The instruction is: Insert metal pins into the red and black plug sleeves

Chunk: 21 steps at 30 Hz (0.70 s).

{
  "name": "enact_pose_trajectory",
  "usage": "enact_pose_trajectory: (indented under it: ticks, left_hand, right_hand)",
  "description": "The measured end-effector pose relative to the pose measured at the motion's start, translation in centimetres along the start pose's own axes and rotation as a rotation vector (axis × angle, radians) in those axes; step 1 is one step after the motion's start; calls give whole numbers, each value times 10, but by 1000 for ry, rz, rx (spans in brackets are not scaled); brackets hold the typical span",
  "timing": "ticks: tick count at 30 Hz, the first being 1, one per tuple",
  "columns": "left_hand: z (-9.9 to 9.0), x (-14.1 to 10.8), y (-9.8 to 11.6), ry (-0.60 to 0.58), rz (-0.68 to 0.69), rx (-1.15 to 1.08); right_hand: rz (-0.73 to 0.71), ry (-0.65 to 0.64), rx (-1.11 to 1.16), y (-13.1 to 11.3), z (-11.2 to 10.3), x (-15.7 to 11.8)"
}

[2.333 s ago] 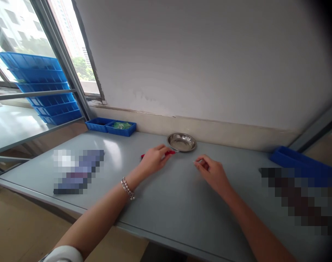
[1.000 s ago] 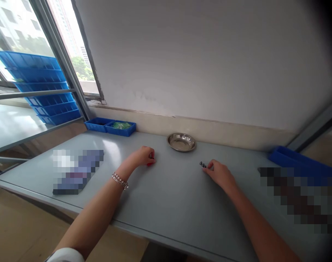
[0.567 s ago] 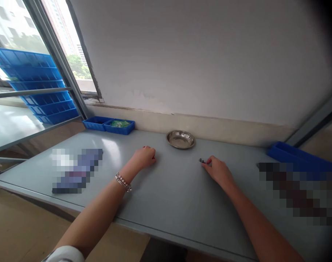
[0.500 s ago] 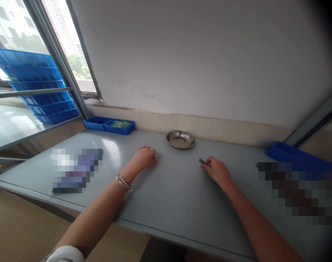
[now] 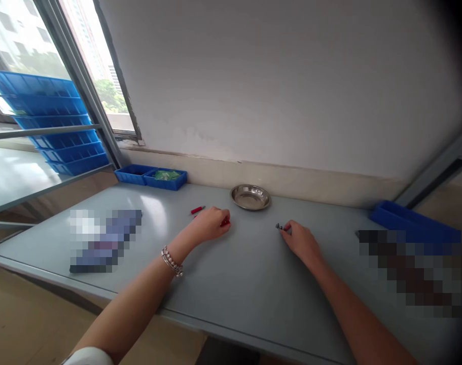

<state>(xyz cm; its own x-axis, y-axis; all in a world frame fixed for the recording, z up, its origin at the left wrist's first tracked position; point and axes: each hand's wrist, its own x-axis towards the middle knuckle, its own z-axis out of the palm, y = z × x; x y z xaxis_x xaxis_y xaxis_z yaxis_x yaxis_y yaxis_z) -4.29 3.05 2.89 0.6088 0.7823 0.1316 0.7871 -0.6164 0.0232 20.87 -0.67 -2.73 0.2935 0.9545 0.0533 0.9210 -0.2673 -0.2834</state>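
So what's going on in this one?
A person is working with bare hands at a grey table. The left hand curls over a small red piece, with a second red piece lying just beyond it. The right hand is at a few small dark parts. A steel dish sits further back, between the hands.

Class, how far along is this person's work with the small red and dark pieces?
Done: one red piece lies loose. In hand: the left hand curls over a second red piece; the right hand is at the dark pieces. Remaining: none of these sit in the steel dish.
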Motion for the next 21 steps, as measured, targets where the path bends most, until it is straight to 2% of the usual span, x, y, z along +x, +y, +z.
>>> enact_pose_trajectory:
  ticks: [5,8,11,13,17,21]
  left_hand:
    - [6,0,8,90,112,-163]
    - [9,-1,16,119,157,-269]
    - [10,-2,23,131,196,-336]
    - [10,-3,27,141,214,-365]
    - [13,-3,31,138,240,-399]
    - [14,-2,31,128,247,-425]
  right_hand:
    - [-31,71,85,1,-2,0]
    - [-136,99,390,-8,-6,-3]
    - [-273,-27,865,-24,-7,-12]
    - [-318,-146,1062,-35,-4,-19]
    - [-346,-267,1165,-45,3,-28]
    - [-372,-244,1219,-47,7,-31]
